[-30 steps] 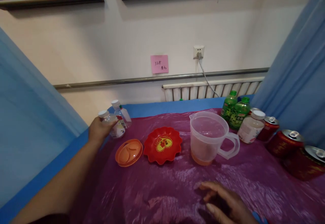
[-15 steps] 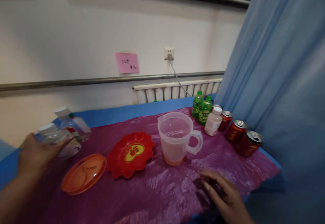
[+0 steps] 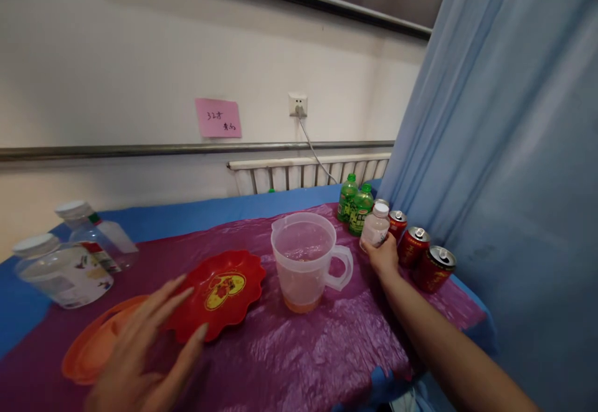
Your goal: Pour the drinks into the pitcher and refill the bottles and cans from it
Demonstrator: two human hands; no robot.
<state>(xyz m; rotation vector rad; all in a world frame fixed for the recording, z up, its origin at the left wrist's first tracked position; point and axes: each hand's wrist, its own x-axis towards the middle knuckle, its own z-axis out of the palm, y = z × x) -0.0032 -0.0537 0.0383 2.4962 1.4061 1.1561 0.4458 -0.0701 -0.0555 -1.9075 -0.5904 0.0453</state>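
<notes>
Right hand [image 3: 384, 257] curled round the base of white-capped bottle [image 3: 375, 226], far right of bench [image 3: 303, 353], beside red cans [image 3: 411, 247]. Left hand [image 3: 140, 349] spread open, empty, over orange lid [image 3: 86, 353].

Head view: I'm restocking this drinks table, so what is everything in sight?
jug: 1, clear, mid-cloth, a little orange liquid at the bottom
dish: 1, red, left of jug
orange lid: 1, front left
clear bottles: 2, white caps, far left
green bottles: 2, back right
white bottle: 1, before the green ones
cans: 3 red, right edge; maybe a fourth behind
cloth: 1, purple, over blue cover
curtain: blue, right
note: 1, pink, wall
socket: 1, white, wall
radiator: 1, white, behind table
left hand: open, over orange lid
right hand: against white bottle, grip unclear
</notes>
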